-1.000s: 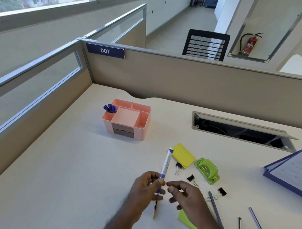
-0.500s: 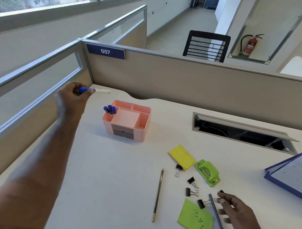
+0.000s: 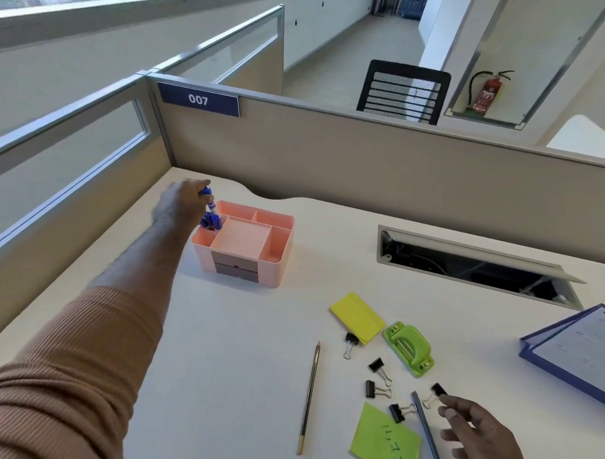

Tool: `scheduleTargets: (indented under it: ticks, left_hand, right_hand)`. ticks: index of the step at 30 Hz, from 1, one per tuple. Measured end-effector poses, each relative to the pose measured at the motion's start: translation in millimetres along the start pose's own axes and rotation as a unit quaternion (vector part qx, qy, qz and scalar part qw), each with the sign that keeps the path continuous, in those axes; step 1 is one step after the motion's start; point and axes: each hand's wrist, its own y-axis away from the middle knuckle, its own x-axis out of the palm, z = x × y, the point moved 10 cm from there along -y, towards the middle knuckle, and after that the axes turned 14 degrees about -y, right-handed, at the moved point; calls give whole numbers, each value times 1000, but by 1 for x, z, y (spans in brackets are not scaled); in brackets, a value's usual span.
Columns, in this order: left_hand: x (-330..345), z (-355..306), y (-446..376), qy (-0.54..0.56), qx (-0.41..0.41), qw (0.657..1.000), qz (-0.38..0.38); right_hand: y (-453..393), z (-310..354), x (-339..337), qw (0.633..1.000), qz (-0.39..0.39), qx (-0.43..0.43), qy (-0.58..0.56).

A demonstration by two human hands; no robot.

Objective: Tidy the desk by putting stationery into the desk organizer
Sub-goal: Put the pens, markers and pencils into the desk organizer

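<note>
Fingers of your left hand (image 3: 182,202) pinch a blue pen (image 3: 209,205) above the pink organizer's (image 3: 250,243) rear-left compartment (other blue pens stand there), toward the desk's (image 3: 229,335) far-left corner. Your right hand (image 3: 479,429) hovers, fingers relaxed, by a binder clip (image 3: 437,391) near the front edge.

A dark blue rectangular sign (image 3: 198,99) on the far beige partition wall (image 3: 326,153) reads "007" in white.
</note>
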Motion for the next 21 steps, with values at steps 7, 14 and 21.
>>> scheduleTargets:
  ticks: [7,14,21]
  left_hand:
    - [30,-17,10,-183,12,981,59]
    - [38,-20,12,-176,-6,977,118]
    - [-7,-34,41,-43,5,999,-29]
  right_hand:
    - [3,-1,4,1000,5,2,-3]
    - [5,-4,7,1000,10,11,12]
    - [9,-3,29,997,36,-19,63]
